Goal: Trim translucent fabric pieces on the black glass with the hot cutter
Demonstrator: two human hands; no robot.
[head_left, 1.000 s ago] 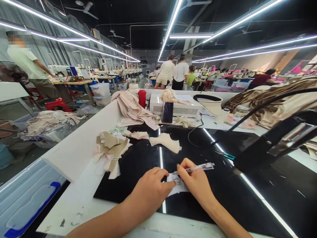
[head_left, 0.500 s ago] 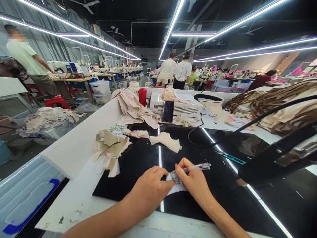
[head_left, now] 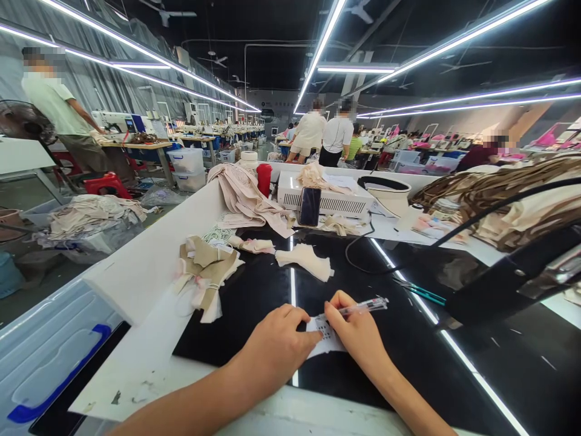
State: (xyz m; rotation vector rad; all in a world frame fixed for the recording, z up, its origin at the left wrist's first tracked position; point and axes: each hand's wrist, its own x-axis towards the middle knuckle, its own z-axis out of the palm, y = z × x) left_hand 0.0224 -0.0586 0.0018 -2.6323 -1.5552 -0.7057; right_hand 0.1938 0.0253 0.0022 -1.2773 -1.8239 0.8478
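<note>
Your left hand (head_left: 276, 348) presses flat on a small white paper tag (head_left: 325, 338) lying on the black bench (head_left: 254, 297) near its front edge, fingertips on the tag's left side. Your right hand (head_left: 358, 336) has its grip closed around a clear pen (head_left: 363, 307), tip down on the tag. Toward the left edge lies a heap of beige fabric pieces (head_left: 204, 272); a single cream piece (head_left: 306, 260) sits just behind your hands. Teal scissors (head_left: 424, 293) lie to the right.
</note>
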